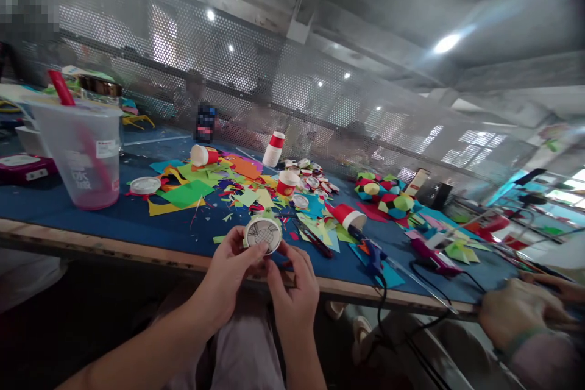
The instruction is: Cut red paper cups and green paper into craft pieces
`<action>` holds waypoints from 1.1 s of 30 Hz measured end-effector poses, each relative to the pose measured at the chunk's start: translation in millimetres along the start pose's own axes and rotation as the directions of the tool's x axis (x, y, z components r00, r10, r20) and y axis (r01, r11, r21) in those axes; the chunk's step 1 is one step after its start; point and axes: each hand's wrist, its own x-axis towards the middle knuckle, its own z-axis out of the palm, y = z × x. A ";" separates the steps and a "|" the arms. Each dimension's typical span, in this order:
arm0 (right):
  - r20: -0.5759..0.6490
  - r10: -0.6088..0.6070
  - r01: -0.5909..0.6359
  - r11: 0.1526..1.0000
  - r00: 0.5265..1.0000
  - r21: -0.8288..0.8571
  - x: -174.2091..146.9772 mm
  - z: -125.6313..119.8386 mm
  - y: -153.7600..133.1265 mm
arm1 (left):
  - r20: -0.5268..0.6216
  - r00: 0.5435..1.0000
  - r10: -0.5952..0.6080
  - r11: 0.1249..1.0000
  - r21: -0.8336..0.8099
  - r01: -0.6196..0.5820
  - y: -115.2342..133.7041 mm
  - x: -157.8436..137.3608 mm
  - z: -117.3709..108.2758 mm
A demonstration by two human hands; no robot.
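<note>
A small round white disc with a raised rim, like a cup's end or lid, faces me just over the table's front edge. Dark lines and a grid pattern mark its face. My left hand grips it from the left, thumb on the lower face and fingers behind. At its lower right edge, my right hand has curled fingers and thumb against it; part of their contact is hidden. Just beyond lie coloured paper scraps and a pair of scissors. A red-and-white paper cup lies tipped over to the right.
A plastic drink cup with a red straw stands at left. A blue glue gun trails its cable over the front edge. Paper balls sit farther back. At right is another person's hand. Perforated metal panels stand behind the table.
</note>
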 end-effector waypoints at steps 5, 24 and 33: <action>0.011 0.114 -0.115 0.988 0.993 0.101 0.2 -3.0 -5.9 | -0.009 1.000 0.001 1.000 0.030 0.000 -2.3 0.9 1.8; 0.208 0.447 -0.437 0.894 0.870 -0.094 159.2 -57.4 13.0 | 0.047 0.975 0.217 0.941 0.254 -0.222 2.0 31.2 11.2; -0.060 0.660 -0.627 0.677 0.749 -0.384 315.5 -59.5 106.8 | 0.219 0.716 0.663 0.489 0.597 -0.635 15.7 23.8 -34.0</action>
